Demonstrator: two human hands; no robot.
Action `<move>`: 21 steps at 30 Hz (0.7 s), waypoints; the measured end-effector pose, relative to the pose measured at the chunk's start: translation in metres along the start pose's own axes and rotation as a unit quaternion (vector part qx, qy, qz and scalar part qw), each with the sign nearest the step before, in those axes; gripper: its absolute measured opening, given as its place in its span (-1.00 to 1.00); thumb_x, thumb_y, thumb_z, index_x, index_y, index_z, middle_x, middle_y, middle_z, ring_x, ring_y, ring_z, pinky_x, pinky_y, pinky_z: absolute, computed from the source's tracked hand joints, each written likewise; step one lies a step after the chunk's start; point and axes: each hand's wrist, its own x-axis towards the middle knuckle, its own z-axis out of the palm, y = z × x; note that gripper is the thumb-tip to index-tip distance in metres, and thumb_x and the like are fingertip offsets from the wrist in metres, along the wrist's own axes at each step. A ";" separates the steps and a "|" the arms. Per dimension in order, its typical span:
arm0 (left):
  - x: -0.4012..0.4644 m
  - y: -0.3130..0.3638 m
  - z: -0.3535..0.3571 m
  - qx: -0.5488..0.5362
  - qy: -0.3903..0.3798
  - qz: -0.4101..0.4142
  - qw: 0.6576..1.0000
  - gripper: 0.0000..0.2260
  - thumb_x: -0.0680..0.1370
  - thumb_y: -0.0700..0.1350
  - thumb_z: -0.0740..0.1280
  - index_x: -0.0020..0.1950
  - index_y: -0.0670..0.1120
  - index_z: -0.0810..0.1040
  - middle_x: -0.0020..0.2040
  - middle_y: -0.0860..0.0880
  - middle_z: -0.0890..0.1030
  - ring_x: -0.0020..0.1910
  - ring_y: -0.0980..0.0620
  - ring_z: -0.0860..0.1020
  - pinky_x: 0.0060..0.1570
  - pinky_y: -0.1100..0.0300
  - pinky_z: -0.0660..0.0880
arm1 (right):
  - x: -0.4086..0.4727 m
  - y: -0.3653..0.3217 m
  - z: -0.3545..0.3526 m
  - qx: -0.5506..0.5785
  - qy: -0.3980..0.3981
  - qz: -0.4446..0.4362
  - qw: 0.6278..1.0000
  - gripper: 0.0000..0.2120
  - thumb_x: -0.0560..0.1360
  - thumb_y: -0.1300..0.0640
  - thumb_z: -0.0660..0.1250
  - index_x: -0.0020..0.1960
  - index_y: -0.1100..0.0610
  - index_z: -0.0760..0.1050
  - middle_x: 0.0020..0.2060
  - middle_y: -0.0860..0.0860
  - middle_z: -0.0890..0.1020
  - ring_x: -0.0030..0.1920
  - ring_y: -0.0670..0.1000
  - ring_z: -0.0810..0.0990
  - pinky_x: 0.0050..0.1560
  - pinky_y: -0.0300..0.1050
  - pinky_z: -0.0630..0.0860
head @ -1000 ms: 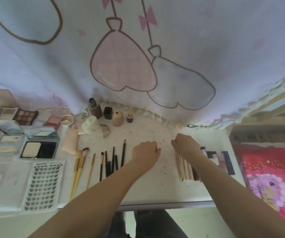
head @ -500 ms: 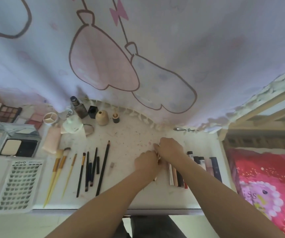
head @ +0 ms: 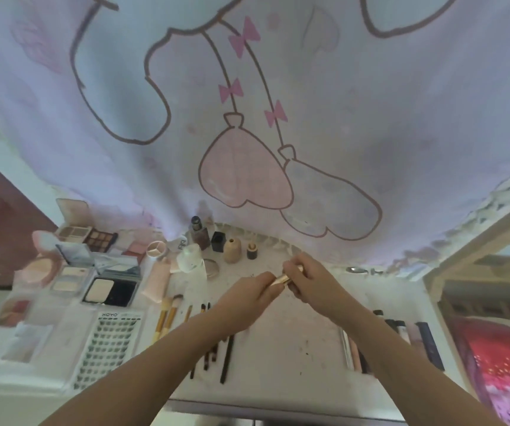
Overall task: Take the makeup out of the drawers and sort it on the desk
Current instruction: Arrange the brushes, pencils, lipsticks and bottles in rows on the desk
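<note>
Forearms rise from the bottom of the frame to the centre, where both hands have come together and lifted off the surface (head: 278,370) since a second ago, when they rested apart on it. Left hand (head: 247,298) and right hand (head: 309,281) now pinch opposite ends of a gold tube (head: 283,279), held above the surface; its long axis runs from lower left to upper right. Probably it is being checked before sorting. Either side lie brushes (head: 167,315) and lip sticks (head: 426,342); farther back stand bottles (head: 232,250) before the curtain (head: 278,118).
</note>
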 end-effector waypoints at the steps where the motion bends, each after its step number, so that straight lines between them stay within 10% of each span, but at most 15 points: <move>1: -0.004 0.000 -0.007 0.012 -0.005 0.011 1.000 -0.82 0.62 0.08 0.09 -0.13 0.06 0.33 -0.36 0.09 0.42 -0.40 0.15 0.37 -0.40 0.24 0.24 | -0.004 -0.003 0.000 -0.001 -0.014 -0.012 1.000 -0.81 0.60 0.07 0.15 -0.07 0.20 0.37 -0.46 -0.05 0.48 -0.45 -0.08 0.39 -0.44 -0.28 0.33; 8: -0.020 0.001 -0.029 0.141 0.015 0.073 0.987 -0.82 0.58 0.17 0.11 -0.01 0.11 0.40 -0.32 0.12 0.45 -0.37 0.19 0.41 -0.38 0.27 0.33 | -0.017 -0.020 -0.005 -0.110 -0.030 0.053 0.992 -0.55 0.59 -0.19 0.04 -0.24 0.07 0.47 -0.60 -0.11 0.44 -0.58 -0.17 0.34 -0.52 -0.37 0.27; 14: -0.019 0.008 -0.026 0.145 0.036 0.060 0.987 -0.76 0.58 0.16 0.13 0.02 0.04 0.44 -0.25 0.07 0.51 -0.29 0.07 0.48 -0.26 0.11 0.43 | -0.021 -0.019 -0.013 -0.046 -0.041 0.029 0.998 -0.86 0.58 0.06 0.21 -0.11 0.05 0.48 -0.40 -0.12 0.55 -0.35 -0.13 0.52 -0.37 -0.30 0.44; 21: -0.021 0.008 -0.024 0.152 0.030 0.085 0.984 -0.81 0.59 0.14 0.13 0.04 0.08 0.44 -0.23 0.10 0.49 -0.27 0.10 0.46 -0.28 0.18 0.36 | -0.024 -0.020 -0.013 -0.021 -0.032 0.084 0.996 -0.68 0.59 -0.03 0.19 -0.22 0.15 0.48 -0.50 -0.06 0.48 -0.51 -0.13 0.40 -0.48 -0.31 0.34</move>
